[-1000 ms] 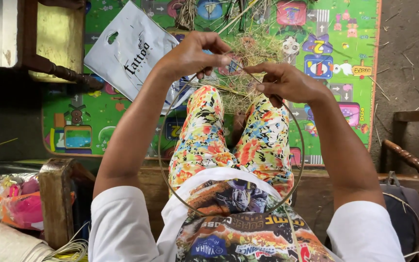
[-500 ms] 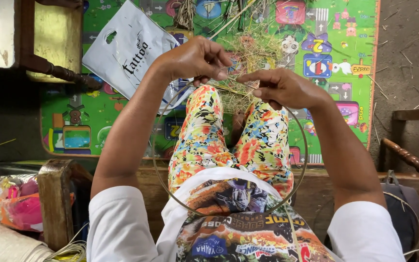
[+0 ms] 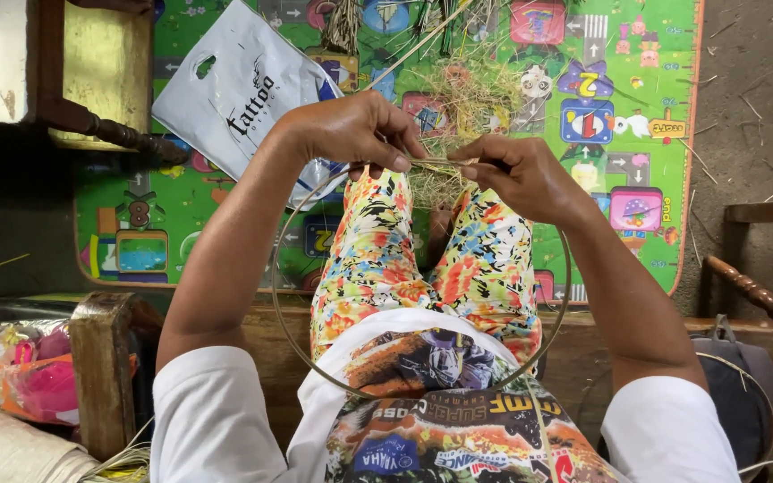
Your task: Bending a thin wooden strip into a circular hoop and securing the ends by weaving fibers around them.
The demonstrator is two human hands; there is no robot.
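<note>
A thin round wire hoop (image 3: 281, 304) stands over my lap, its far rim held between both hands. My left hand (image 3: 351, 130) pinches the rim together with a strand of dry grass (image 3: 440, 163). My right hand (image 3: 516, 174) grips the same rim and strand a little to the right. Below the hands lie my legs in flowery trousers (image 3: 378, 259). A loose heap of dry grass (image 3: 467, 98) lies on the mat just beyond my hands.
A green play mat (image 3: 646, 116) with pictures covers the floor. A white plastic bag (image 3: 234, 94) lies on it at the left. A wooden stool (image 3: 105, 67) stands far left, pink bags (image 3: 24, 376) lie lower left, a dark bag (image 3: 731, 358) at right.
Both hands have stayed on the hoop's far rim and drawn slightly closer together, working the grass strand along it. The hoop has barely shifted.
</note>
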